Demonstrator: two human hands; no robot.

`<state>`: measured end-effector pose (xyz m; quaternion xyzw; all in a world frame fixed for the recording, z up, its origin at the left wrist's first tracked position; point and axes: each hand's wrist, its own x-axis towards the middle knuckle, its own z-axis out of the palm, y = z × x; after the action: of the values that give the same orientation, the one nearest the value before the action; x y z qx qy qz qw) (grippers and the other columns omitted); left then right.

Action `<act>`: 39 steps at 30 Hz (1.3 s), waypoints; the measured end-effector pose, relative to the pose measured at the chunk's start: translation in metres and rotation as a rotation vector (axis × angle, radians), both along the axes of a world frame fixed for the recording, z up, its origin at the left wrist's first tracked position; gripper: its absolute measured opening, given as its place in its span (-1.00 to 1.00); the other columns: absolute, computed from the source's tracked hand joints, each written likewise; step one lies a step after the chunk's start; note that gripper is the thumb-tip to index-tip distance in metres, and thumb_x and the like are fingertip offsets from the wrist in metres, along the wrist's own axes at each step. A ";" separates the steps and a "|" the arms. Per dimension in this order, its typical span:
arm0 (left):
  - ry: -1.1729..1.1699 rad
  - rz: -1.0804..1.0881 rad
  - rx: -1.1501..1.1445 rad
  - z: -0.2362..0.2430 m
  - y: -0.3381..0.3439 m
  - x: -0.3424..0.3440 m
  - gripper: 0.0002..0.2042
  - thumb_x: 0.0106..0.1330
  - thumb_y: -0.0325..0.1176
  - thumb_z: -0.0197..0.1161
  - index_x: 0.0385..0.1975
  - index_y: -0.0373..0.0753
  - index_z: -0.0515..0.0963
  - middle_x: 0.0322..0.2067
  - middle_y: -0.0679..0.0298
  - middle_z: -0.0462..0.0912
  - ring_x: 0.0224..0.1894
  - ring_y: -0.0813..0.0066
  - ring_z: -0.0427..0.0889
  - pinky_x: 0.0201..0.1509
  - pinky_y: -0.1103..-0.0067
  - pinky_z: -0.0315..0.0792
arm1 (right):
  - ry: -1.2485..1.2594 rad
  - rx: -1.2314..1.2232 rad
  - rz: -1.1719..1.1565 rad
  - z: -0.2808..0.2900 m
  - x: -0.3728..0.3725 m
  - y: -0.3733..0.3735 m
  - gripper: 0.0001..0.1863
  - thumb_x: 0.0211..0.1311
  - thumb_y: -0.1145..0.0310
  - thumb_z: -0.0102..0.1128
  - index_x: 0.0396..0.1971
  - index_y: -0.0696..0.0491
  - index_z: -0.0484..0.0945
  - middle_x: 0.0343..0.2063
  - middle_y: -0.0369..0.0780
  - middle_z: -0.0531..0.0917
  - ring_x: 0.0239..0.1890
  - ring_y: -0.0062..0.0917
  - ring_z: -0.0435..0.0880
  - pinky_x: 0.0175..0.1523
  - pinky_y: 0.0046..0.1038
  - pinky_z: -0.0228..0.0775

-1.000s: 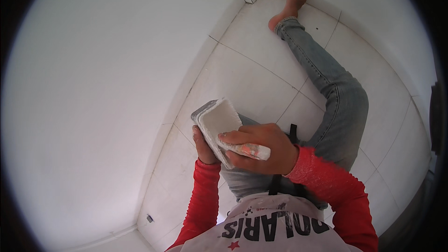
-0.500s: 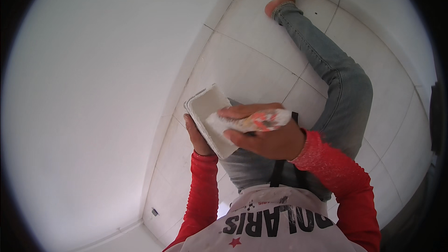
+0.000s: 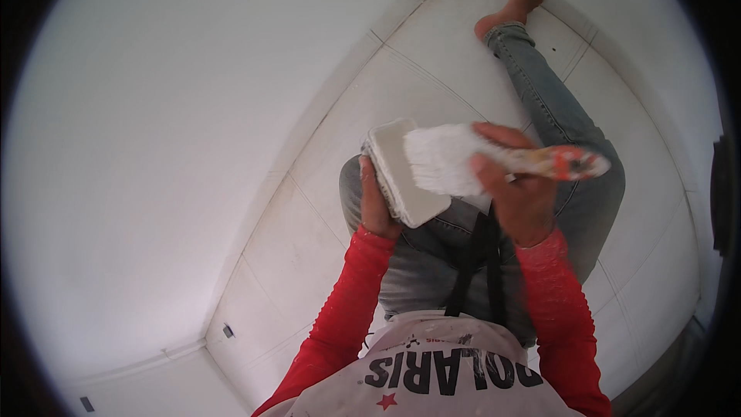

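Over the tray's opening, at the middle of the view, the right hand (image 3: 521, 189) is gripping a broad brush (image 3: 467, 156), its fingers closing round the part between the bristles (image 3: 428, 161) and the handle. Half a second ago the brush was lying further into the tray, with the hand covering much of it; now the hand is sitting further to the right of the tray, and the white bristles are showing broadside, only their ends overlapping the opening. Whether those ends are touching the inside, I cannot tell. This is suggesting, as a judgement, that the brush is coming out already coated, so the loading seems nearly done.

The left hand (image 3: 377, 202) is clasping the white-caked tray (image 3: 419, 205) along its left side; some of its fingers are staying hidden. The tray is tilting, its mouth facing up and right, above the legs in grey jeans (image 3: 540, 96). Further out, a bare foot (image 3: 513, 12) is resting on the pale tiled floor (image 3: 309, 212), and a white wall (image 3: 185, 116) is filling the left side.
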<state>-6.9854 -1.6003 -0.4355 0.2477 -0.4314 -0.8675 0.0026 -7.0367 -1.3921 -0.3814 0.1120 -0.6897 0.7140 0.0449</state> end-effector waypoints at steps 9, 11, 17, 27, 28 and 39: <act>-0.325 -0.330 0.088 -0.141 0.039 -0.085 -0.54 0.50 0.01 -0.05 0.16 -0.23 0.43 -0.09 0.18 0.65 -0.12 0.32 0.68 0.01 0.40 0.57 | -0.380 -0.471 -0.297 -0.063 -0.040 0.056 -0.53 0.27 0.26 0.14 0.08 0.25 0.45 -0.11 -0.17 0.61 -0.21 -0.55 0.61 -0.33 -0.53 0.41; -0.364 -0.363 -0.056 -0.153 0.044 -0.090 -0.52 0.48 0.03 -0.01 0.14 -0.26 0.44 -0.13 0.13 0.66 -0.19 0.31 0.68 -0.05 0.36 0.57 | -0.392 -0.501 -0.297 -0.063 -0.039 0.050 -0.54 0.26 0.27 0.14 0.07 0.24 0.46 -0.12 -0.18 0.62 -0.23 -0.56 0.61 -0.37 -0.53 0.38; -0.382 -0.342 -0.401 -0.134 0.076 -0.098 -0.42 0.33 0.09 0.19 0.16 -0.26 0.41 -0.06 -0.05 0.58 -0.07 0.08 0.61 -0.01 0.14 0.49 | -0.424 -0.486 -0.313 -0.071 -0.044 0.056 -0.57 0.27 0.29 0.15 0.06 0.23 0.47 -0.15 -0.19 0.63 -0.24 -0.59 0.61 -0.41 -0.58 0.34; 0.239 -0.613 -1.514 -0.089 0.118 -0.049 -0.30 0.11 -0.14 0.39 0.30 -0.09 0.32 0.20 -0.17 0.27 0.16 -0.18 0.33 0.21 0.17 0.35 | -0.451 -0.440 -0.382 -0.071 -0.047 0.053 -0.57 0.26 0.27 0.16 0.07 0.19 0.48 -0.13 -0.24 0.62 -0.23 -0.60 0.61 -0.40 -0.58 0.35; 0.219 -0.628 -1.501 -0.096 0.110 -0.053 -0.30 0.12 -0.16 0.38 0.31 -0.07 0.31 0.19 -0.16 0.28 0.16 -0.19 0.32 0.22 0.17 0.33 | -0.451 -0.455 -0.382 -0.072 -0.047 0.053 -0.57 0.26 0.27 0.15 0.06 0.19 0.48 -0.13 -0.24 0.62 -0.22 -0.60 0.61 -0.40 -0.58 0.35; -0.050 -0.465 -1.156 -0.138 0.062 -0.077 -0.56 0.44 -0.12 0.07 0.23 -0.18 0.42 0.05 -0.08 0.51 0.08 -0.16 0.42 0.25 0.17 0.28 | -0.469 -0.490 -0.345 -0.082 -0.051 0.055 -0.55 0.29 0.17 0.13 0.09 0.11 0.46 -0.11 -0.28 0.61 -0.23 -0.60 0.58 -0.41 -0.55 0.28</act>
<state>-7.0619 -1.5384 -0.5730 0.1259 -0.8738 -0.4655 -0.0628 -7.0879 -1.3370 -0.4637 -0.1863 -0.4987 0.8460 0.0311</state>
